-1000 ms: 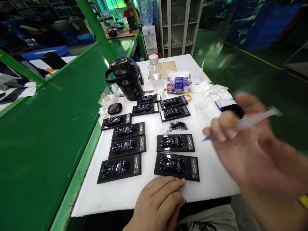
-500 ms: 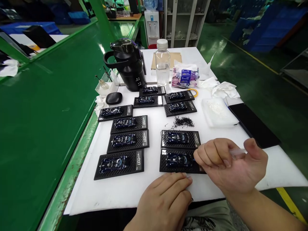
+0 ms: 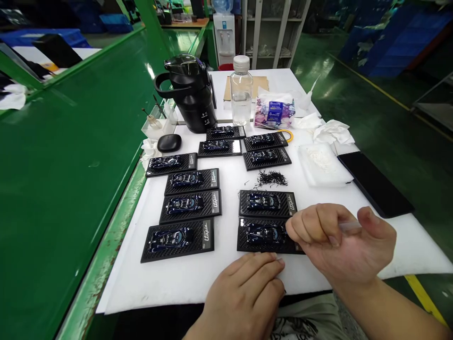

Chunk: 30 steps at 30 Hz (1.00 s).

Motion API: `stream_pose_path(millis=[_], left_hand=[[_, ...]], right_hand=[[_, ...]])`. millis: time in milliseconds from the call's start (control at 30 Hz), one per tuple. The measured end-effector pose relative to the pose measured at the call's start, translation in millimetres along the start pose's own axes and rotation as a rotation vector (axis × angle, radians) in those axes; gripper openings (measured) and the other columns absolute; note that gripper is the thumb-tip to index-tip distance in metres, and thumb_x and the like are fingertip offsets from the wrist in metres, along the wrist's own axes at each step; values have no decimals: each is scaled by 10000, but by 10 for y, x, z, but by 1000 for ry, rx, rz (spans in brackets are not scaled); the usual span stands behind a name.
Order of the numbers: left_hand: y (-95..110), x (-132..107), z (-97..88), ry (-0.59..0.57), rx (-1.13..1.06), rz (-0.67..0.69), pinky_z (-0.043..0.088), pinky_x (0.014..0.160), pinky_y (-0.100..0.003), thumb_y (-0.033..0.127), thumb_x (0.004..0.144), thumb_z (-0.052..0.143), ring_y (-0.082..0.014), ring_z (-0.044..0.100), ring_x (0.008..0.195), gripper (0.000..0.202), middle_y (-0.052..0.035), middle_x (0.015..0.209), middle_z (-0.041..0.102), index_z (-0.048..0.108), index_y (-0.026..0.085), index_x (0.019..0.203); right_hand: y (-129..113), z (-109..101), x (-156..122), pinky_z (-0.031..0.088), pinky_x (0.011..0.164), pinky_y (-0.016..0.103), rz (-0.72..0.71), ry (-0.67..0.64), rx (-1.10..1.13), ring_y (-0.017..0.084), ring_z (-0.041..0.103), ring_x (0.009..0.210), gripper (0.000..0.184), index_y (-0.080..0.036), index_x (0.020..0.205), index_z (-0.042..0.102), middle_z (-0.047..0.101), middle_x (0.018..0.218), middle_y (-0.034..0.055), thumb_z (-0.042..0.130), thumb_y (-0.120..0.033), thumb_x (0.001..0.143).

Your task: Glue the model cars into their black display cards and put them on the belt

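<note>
My right hand (image 3: pixel 343 241) is curled around a thin, whitish translucent stick (image 3: pixel 349 225), its thumb raised apart. The fingers cover the right end of the nearest black display base, which carries a dark blue model car (image 3: pixel 266 234). Just behind it, a second model car (image 3: pixel 264 201) sits on its own textured base with a nameplate. My left hand (image 3: pixel 246 290) rests at the table's front edge below these bases, palm down, fingers bent and pressed together. Whatever lies under those fingers is hidden.
Several more model cars on bases (image 3: pixel 171 239) stand at left and behind. Small black strips (image 3: pixel 272 178) lie in a pile. Around them are a white foam pad (image 3: pixel 323 177), a phone (image 3: pixel 375 184), a tissue pack (image 3: pixel 274 113), a bottle (image 3: pixel 241 94) and a black jug (image 3: pixel 193 94).
The view has shifted slightly, so the table things appear a little to the right. Both hands keep nearly the same pose, and the stick stays in my right hand.
</note>
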State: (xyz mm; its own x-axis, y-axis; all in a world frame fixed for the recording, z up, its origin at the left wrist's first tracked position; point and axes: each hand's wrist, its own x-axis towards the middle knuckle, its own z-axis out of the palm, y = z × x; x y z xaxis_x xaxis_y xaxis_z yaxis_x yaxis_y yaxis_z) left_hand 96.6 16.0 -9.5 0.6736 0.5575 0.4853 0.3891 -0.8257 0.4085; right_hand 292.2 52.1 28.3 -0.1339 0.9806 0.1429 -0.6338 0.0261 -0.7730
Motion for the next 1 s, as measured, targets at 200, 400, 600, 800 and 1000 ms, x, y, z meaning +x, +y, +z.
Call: stream_pose_path(millis=[200, 400, 600, 800, 1000], left_hand=[[17, 36, -24, -5, -11, -10, 586, 966, -329, 95, 891, 563, -192, 659, 1119, 151, -41, 1186, 719, 681, 148, 967], [15, 51, -28, -1, -13, -5, 580, 980, -335, 91, 889, 568, -200, 664, 1113, 145, -55, 1179, 722, 681, 144, 961], [22, 42, -32, -7, -6, -5, 572, 991, -331, 95, 890, 574, -196, 659, 1121, 142, -51, 1189, 720, 682, 142, 970], [3, 19, -23, -20, -10, 7, 571, 994, -334, 94, 874, 587, -199, 651, 1139, 150, -47, 1206, 713, 682, 137, 980], [5, 10, -9, -13, -1, -7, 576, 991, -337, 87, 882, 570, -196, 663, 1124, 163, -50, 1193, 719, 683, 149, 982]], right_hand=[[3, -1, 0, 247, 524, 327, -15, -17, -3, 137, 225, 479, 515, -213, 569, 360, 238, 514, -38, 379, -577, 932], [-2, 10, 3, 247, 515, 325, -17, -4, -13, 138, 221, 473, 517, -216, 559, 362, 238, 508, -37, 393, -578, 927], [-4, 6, 9, 252, 515, 324, -12, 0, -14, 134, 213, 466, 525, -216, 555, 349, 233, 499, -38, 393, -586, 925], [2, 18, 4, 250, 513, 323, -16, 1, -20, 133, 213, 468, 519, -214, 557, 348, 226, 506, -40, 394, -577, 926], [-37, 16, 27, 266, 515, 327, 0, -22, -68, 141, 242, 479, 532, -216, 566, 355, 255, 515, -34, 409, -588, 942]])
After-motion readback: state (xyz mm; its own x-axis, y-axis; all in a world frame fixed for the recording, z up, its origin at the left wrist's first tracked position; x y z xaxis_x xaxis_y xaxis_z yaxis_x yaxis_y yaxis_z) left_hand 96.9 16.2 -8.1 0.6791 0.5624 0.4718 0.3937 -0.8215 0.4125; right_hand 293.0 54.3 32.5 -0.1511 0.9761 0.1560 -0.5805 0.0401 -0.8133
